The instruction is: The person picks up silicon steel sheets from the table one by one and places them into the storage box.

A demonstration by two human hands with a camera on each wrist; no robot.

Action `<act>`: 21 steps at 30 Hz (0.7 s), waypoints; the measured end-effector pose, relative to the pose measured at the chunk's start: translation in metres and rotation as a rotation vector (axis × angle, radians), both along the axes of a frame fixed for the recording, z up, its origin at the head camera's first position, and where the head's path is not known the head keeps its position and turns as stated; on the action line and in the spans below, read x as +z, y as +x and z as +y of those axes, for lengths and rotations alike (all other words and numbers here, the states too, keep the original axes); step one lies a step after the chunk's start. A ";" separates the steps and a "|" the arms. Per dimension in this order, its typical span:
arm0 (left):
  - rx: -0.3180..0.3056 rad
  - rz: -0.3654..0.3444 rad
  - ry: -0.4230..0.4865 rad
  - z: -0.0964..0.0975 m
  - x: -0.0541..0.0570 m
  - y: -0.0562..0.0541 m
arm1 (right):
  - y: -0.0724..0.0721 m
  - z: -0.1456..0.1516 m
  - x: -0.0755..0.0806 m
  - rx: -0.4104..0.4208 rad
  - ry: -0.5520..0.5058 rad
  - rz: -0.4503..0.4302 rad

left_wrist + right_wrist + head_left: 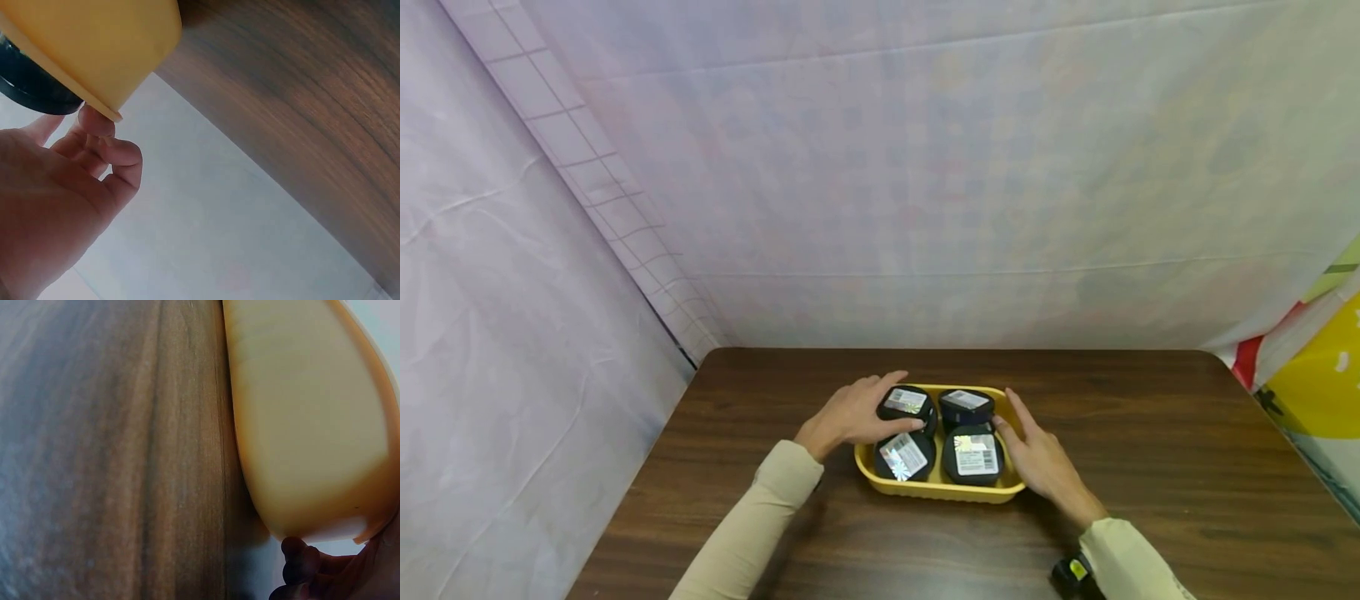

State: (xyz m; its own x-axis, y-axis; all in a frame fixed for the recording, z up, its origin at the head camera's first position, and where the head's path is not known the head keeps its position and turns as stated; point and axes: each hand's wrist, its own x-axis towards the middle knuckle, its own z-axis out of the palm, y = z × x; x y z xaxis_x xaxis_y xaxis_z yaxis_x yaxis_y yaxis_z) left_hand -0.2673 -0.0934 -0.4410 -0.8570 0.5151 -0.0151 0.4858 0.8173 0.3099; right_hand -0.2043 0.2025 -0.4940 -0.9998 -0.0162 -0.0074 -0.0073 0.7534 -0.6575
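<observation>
A yellow plastic basket [940,492] stands on the wooden table and holds several black, rounded containers with white labels, such as the front right one [973,458]. My left hand [857,412] grips the basket's left end, with its thumb reaching inward over the containers. In the left wrist view, curled fingers [95,120] meet the rim below a black container [34,81]. At the opposite end, my right hand [1043,462] holds the rim, its thumb inside beside the back right container [966,404]. Fingers [300,562] touch the outer wall in the right wrist view.
The dark brown wooden table [1150,467] extends to both sides of the basket. White cloth [925,192] hangs behind it, and more drapes at the left [512,400]. A black device [1070,575] sits at the right wrist. Coloured fabric [1315,375] hangs at the far right.
</observation>
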 end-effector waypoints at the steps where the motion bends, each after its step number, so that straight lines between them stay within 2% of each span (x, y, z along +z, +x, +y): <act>1: -0.001 -0.003 0.005 -0.001 0.001 0.000 | 0.000 0.000 0.000 0.000 0.000 -0.001; 9: 0.014 -0.022 0.018 -0.008 0.004 0.003 | 0.000 0.000 0.001 0.012 0.008 -0.007; 21: -0.004 0.064 0.071 -0.025 0.009 0.007 | -0.001 0.002 0.003 0.021 0.023 -0.013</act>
State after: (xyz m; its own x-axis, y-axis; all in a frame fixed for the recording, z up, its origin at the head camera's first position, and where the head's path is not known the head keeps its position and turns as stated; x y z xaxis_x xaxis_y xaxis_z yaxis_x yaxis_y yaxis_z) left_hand -0.2607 -0.1183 -0.4324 -0.8531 0.5162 0.0763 0.5095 0.7924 0.3354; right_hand -0.2050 0.2049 -0.4913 -0.9991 -0.0365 -0.0207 -0.0148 0.7680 -0.6402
